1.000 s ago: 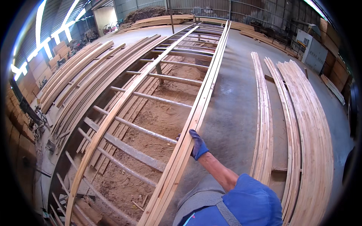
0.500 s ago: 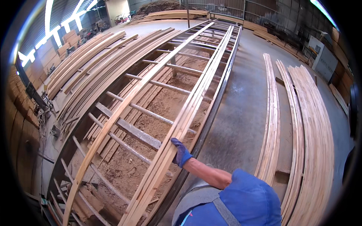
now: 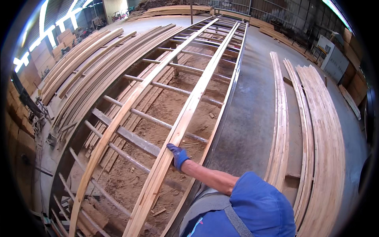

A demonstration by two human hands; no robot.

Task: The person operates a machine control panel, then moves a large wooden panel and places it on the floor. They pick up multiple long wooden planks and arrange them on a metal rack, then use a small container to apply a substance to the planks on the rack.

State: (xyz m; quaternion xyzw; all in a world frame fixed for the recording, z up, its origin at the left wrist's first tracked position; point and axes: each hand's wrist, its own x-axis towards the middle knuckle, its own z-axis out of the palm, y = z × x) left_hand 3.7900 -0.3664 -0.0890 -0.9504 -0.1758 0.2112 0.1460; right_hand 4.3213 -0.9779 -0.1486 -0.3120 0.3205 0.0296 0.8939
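Note:
My right hand (image 3: 178, 155), in a blue and purple glove, grips the edge of a narrow set of long pale boards (image 3: 185, 114). These boards lie lengthwise over the cross rollers (image 3: 150, 116) of a long metal frame. How many boards are in the set I cannot tell. To their left, a single long board (image 3: 136, 94) rests on the same rollers, apart from them. My left hand is not in view.
Sawdust (image 3: 166, 102) and scrap strips lie below the rollers. The frame's right rail (image 3: 224, 106) runs beside my body. On the floor at right are stacked boards (image 3: 321, 130); more long boards (image 3: 114, 65) lie left of the frame. A pale cabinet (image 3: 334, 59) stands far right.
My right hand and the gripped boards have shifted left, away from the right rail. The set looks narrower than before. The whole view has also moved slightly.

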